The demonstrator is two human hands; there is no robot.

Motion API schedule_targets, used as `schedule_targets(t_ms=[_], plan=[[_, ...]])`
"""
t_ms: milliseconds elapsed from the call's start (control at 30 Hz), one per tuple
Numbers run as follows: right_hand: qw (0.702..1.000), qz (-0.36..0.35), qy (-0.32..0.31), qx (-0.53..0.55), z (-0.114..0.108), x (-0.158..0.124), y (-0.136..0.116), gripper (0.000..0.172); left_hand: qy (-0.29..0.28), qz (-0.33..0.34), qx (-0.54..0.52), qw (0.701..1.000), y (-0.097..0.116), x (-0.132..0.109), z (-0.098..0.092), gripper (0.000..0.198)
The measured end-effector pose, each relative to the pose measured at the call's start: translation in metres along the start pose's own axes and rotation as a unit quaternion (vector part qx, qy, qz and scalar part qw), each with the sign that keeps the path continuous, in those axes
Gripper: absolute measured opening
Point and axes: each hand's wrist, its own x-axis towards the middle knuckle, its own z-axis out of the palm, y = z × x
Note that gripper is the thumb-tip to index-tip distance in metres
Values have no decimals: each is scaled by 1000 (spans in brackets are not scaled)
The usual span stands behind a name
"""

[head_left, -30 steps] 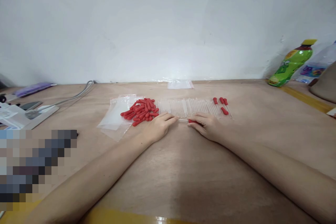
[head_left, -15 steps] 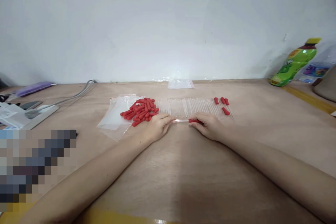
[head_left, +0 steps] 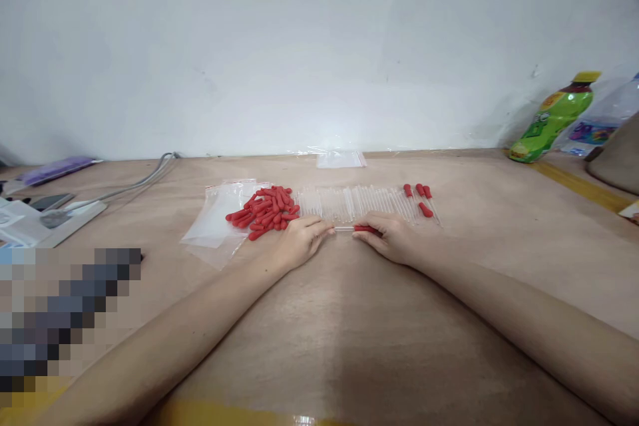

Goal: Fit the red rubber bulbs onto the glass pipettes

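Note:
Between my hands lies a thin clear glass dropper tube [head_left: 344, 229], held level just above the table. My left hand [head_left: 305, 239] is closed in a pinch on the tube's left end. The fingers of my right hand [head_left: 388, 238] are closed around a red rubber dropper bulb [head_left: 365, 229] at the tube's right end; how far the tube sits inside it cannot be seen. Behind the hands runs a row of clear glass tubes [head_left: 349, 203]. A pile of red rubber bulbs [head_left: 269, 208] rests beside my left hand. Several droppers with red bulbs [head_left: 425, 210] lie at the row's right end.
Clear zip bags [head_left: 212, 219] lie under and left of the bulb pile, and another small bag [head_left: 341, 159] is by the wall. A green drink bottle [head_left: 556, 118] leans at the back right. At left are a cable [head_left: 134, 184] and a purple packet [head_left: 60, 171].
My right hand and the red bulb have come slightly closer to my left hand, so less of the glass tube shows between them. The whole view has shifted a little.

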Motion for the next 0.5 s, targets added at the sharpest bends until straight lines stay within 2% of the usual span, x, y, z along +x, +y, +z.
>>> schedule_targets(t_ms=[133, 267, 367, 500], plan=[[991, 60, 54, 105, -2, 5, 0, 15, 11, -30, -23, 999, 2, 2, 1, 21], [955, 173, 106, 215, -14, 13, -3, 33, 49, -52, -47, 996, 2, 5, -2, 26], [925, 213, 164, 267, -39, 26, 5, 38, 78, -97, -28, 992, 0, 6, -5, 29], [913, 275, 192, 232, -83, 44, 33, 34, 74, -118, -3, 990, -1, 7, -5, 25]])
